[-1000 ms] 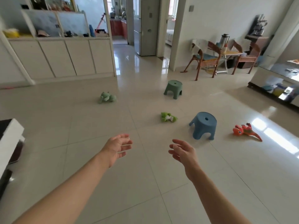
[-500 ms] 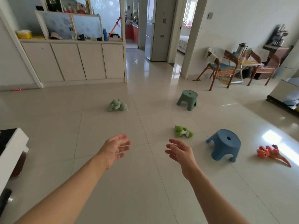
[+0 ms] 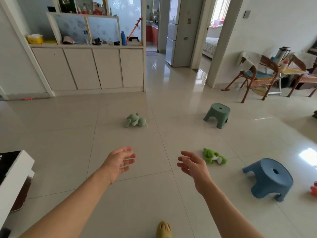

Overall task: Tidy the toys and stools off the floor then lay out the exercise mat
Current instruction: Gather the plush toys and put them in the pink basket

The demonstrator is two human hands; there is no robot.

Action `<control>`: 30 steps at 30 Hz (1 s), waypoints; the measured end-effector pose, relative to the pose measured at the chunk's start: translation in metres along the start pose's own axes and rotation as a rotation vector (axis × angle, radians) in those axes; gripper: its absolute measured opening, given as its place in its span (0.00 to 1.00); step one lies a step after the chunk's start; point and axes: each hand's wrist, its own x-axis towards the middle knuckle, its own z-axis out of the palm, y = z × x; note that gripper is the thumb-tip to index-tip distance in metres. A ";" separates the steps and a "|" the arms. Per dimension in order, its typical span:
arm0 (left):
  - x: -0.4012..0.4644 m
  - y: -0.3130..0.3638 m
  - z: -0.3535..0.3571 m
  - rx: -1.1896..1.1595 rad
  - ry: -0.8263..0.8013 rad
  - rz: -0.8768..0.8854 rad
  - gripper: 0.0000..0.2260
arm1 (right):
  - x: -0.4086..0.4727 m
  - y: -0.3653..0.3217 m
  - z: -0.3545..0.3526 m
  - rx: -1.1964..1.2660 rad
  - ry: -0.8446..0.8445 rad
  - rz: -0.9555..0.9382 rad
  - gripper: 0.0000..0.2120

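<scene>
Bright green plush toy (image 3: 214, 156) lies on the tiles just beyond the right hand (image 3: 193, 166); blue stool (image 3: 269, 179) stands near. Both hands, left hand (image 3: 120, 162) included, spread, empty. Orange toy (image 3: 314, 188), apparently, at frame edge: trip risk on glossy floor.

Person, head view. Two bare forearms, no sleeves, no watch or rings showing on left hand (image 3: 120, 160) or right hand (image 3: 193, 164). One yellow moulded slipper (image 3: 163, 230) with ridged toe, seen below the right hand at the frame's bottom edge.
</scene>
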 end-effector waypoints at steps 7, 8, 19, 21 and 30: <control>0.115 0.059 0.003 -0.030 0.082 0.019 0.06 | 0.143 -0.045 0.036 -0.029 -0.108 0.009 0.10; 0.135 0.069 0.003 -0.038 0.094 0.031 0.06 | 0.167 -0.052 0.042 -0.038 -0.132 0.006 0.10; 0.282 0.133 -0.012 -0.087 0.159 -0.019 0.06 | 0.328 -0.093 0.097 -0.107 -0.189 0.054 0.10; 0.320 0.148 -0.020 -0.093 0.155 -0.023 0.05 | 0.363 -0.097 0.114 -0.104 -0.175 0.054 0.10; 0.484 0.237 -0.072 -0.036 0.096 -0.063 0.06 | 0.503 -0.133 0.200 -0.087 -0.077 0.105 0.10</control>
